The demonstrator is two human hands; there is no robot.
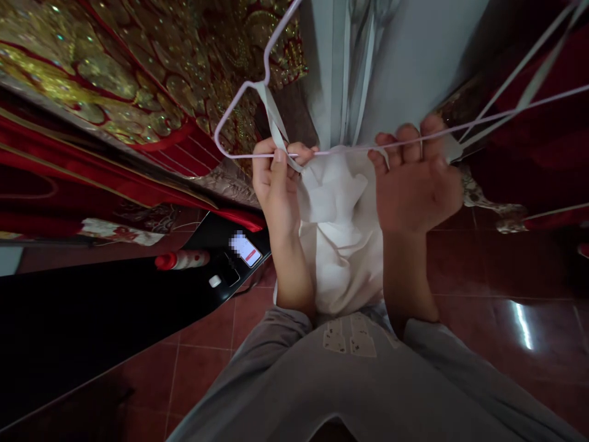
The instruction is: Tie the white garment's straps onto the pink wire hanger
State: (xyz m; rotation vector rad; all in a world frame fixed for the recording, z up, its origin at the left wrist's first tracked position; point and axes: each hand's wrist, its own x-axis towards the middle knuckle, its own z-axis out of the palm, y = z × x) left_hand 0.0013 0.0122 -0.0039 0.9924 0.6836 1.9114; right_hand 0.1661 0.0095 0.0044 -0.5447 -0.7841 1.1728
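Note:
A thin pale-pink clothes hanger stretches across the view in front of me. My left hand pinches its lower bar near the left corner, together with a white strap looped over the hanger's left shoulder. On the right, my right hand is raised with its palm showing and fingers apart, the bar crossing in front of them. A second white strap comes down from the upper right and passes behind that hand. Gathered white cloth hangs between my forearms.
Red garments with gold sequins hang at the left; dark red ones hang at the right. A black tabletop holds a phone, a red-capped bottle and a small white case. Reddish tiles cover the floor.

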